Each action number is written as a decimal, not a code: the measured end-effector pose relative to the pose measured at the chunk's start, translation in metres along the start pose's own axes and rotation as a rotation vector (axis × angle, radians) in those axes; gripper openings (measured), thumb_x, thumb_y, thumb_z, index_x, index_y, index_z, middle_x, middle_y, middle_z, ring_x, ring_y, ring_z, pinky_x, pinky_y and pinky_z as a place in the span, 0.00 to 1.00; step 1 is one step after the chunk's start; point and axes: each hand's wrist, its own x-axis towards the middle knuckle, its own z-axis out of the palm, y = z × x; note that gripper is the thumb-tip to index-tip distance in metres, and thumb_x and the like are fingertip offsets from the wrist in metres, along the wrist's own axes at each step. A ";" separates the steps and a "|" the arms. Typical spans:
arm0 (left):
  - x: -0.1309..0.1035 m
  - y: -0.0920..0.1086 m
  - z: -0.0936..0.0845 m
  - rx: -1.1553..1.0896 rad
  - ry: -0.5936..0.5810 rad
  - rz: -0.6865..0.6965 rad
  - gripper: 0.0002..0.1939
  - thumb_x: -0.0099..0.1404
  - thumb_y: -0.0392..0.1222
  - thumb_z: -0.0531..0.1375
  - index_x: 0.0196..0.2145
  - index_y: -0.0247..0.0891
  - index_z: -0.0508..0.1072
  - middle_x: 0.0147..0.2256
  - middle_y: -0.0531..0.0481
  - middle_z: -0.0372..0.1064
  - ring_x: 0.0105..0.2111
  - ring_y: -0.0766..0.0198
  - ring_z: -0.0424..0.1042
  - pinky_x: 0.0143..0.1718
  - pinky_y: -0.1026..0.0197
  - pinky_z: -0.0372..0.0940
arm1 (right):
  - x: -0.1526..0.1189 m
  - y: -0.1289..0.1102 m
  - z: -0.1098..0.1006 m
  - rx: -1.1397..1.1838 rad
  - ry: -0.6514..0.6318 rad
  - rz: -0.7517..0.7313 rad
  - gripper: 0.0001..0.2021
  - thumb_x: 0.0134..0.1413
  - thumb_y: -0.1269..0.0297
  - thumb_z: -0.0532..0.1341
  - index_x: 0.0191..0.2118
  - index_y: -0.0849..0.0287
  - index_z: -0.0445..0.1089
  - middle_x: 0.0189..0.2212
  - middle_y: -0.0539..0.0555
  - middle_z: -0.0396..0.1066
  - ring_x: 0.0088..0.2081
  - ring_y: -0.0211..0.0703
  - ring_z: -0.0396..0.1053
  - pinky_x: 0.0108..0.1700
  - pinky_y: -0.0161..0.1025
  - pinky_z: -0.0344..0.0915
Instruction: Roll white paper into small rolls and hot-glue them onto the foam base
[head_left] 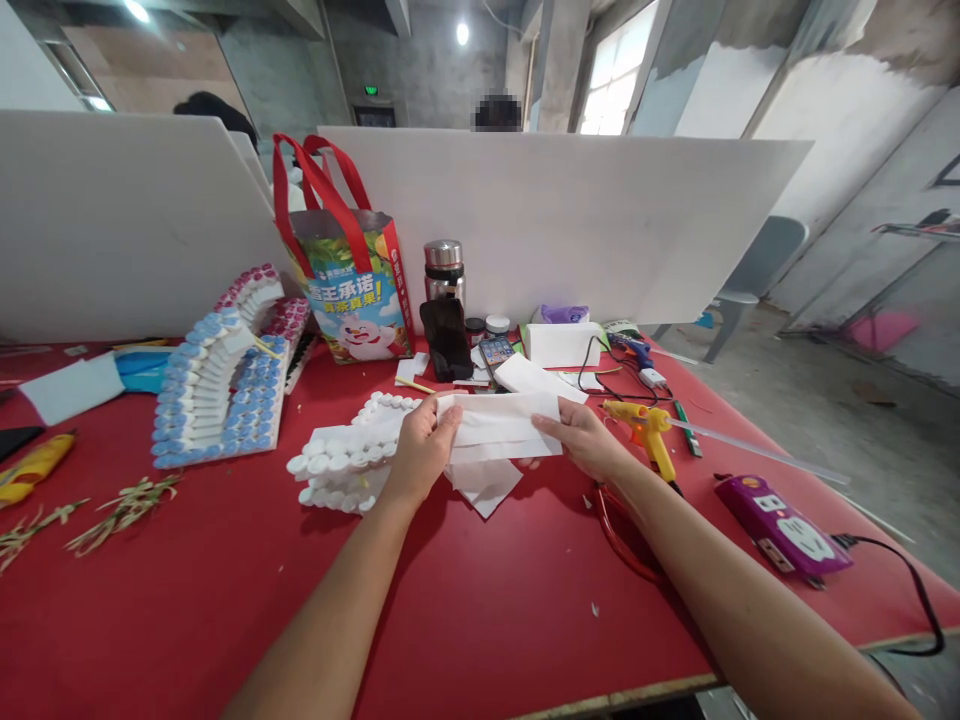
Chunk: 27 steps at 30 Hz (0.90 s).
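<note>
A folded white paper sheet [499,420] is stretched level between both hands above the red table [480,600]. My left hand [426,445] pinches its left end, thumb on top. At the right end my right hand [589,438] grips it between thumb and fingers. Beneath hangs or lies another white piece [487,485]; whether it is attached cannot be made out. Just left of my left hand sits a white craft piece made of small round rolls [345,460]. More white paper [540,378] lies behind the held sheet.
A yellow glue gun [652,430] and a purple power strip [784,530] with a black cord are on the right. Behind stand a bag [356,290], a steel bottle [444,265] and a black phone holder [448,340]. A blue-and-white craft piece [217,390] stands left.
</note>
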 end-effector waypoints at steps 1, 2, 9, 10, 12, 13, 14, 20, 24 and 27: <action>0.000 -0.001 0.000 0.008 0.011 -0.003 0.20 0.63 0.57 0.63 0.41 0.37 0.74 0.28 0.51 0.74 0.26 0.62 0.70 0.30 0.62 0.64 | 0.000 0.000 0.000 -0.002 -0.007 0.006 0.21 0.56 0.53 0.69 0.48 0.62 0.71 0.29 0.57 0.80 0.28 0.49 0.79 0.30 0.45 0.77; 0.001 -0.003 0.000 0.019 0.020 -0.004 0.20 0.63 0.58 0.63 0.39 0.36 0.74 0.28 0.50 0.74 0.26 0.61 0.70 0.30 0.61 0.65 | 0.000 0.000 0.000 -0.005 -0.013 0.012 0.20 0.54 0.54 0.70 0.47 0.62 0.71 0.29 0.57 0.80 0.27 0.49 0.79 0.30 0.44 0.77; -0.002 -0.002 0.006 0.179 0.122 0.105 0.15 0.68 0.55 0.59 0.34 0.39 0.71 0.28 0.53 0.68 0.30 0.61 0.66 0.34 0.62 0.61 | 0.001 -0.001 0.001 -0.026 0.028 0.009 0.19 0.50 0.59 0.73 0.46 0.63 0.73 0.30 0.55 0.81 0.25 0.45 0.77 0.29 0.40 0.76; -0.003 0.000 0.008 0.205 0.148 0.125 0.14 0.68 0.53 0.59 0.34 0.40 0.71 0.28 0.53 0.67 0.30 0.62 0.65 0.35 0.62 0.59 | 0.000 -0.002 0.001 -0.030 0.022 0.014 0.20 0.51 0.59 0.72 0.46 0.63 0.73 0.29 0.55 0.80 0.24 0.45 0.77 0.27 0.40 0.75; -0.005 0.003 0.011 0.239 0.181 0.149 0.13 0.69 0.51 0.58 0.33 0.40 0.70 0.27 0.54 0.65 0.30 0.62 0.63 0.36 0.62 0.58 | -0.001 -0.003 0.003 -0.035 0.001 0.027 0.20 0.52 0.57 0.71 0.47 0.63 0.72 0.28 0.55 0.80 0.23 0.47 0.77 0.26 0.41 0.75; -0.006 0.004 0.012 0.248 0.187 0.153 0.12 0.70 0.51 0.58 0.33 0.40 0.69 0.27 0.54 0.65 0.30 0.62 0.63 0.36 0.62 0.58 | -0.001 -0.003 0.004 -0.036 -0.008 0.031 0.20 0.53 0.56 0.70 0.47 0.63 0.72 0.27 0.56 0.80 0.24 0.48 0.77 0.26 0.42 0.75; -0.006 0.005 0.012 0.257 0.190 0.155 0.12 0.70 0.51 0.58 0.33 0.40 0.69 0.26 0.55 0.64 0.30 0.62 0.63 0.36 0.62 0.58 | -0.001 -0.004 0.005 -0.036 -0.014 0.032 0.19 0.54 0.56 0.70 0.46 0.62 0.71 0.27 0.56 0.80 0.24 0.48 0.78 0.26 0.42 0.75; -0.005 0.004 0.014 -0.021 0.012 0.024 0.22 0.54 0.51 0.72 0.43 0.38 0.74 0.39 0.48 0.77 0.36 0.59 0.74 0.40 0.60 0.67 | 0.000 -0.005 0.003 -0.034 -0.013 0.022 0.16 0.54 0.56 0.70 0.43 0.61 0.70 0.30 0.56 0.80 0.26 0.48 0.78 0.31 0.44 0.77; -0.005 0.003 0.015 -0.180 0.019 -0.127 0.25 0.45 0.47 0.77 0.39 0.36 0.76 0.36 0.47 0.79 0.33 0.59 0.76 0.38 0.57 0.70 | -0.001 -0.009 -0.002 -0.030 -0.029 0.018 0.16 0.54 0.58 0.71 0.44 0.60 0.71 0.31 0.56 0.80 0.26 0.46 0.78 0.31 0.43 0.77; -0.005 0.004 0.014 -0.257 0.011 -0.190 0.23 0.43 0.43 0.77 0.35 0.36 0.75 0.30 0.50 0.79 0.28 0.61 0.75 0.33 0.59 0.70 | -0.003 -0.013 -0.003 -0.027 -0.059 0.034 0.16 0.53 0.59 0.71 0.43 0.62 0.73 0.29 0.56 0.80 0.27 0.47 0.78 0.31 0.43 0.77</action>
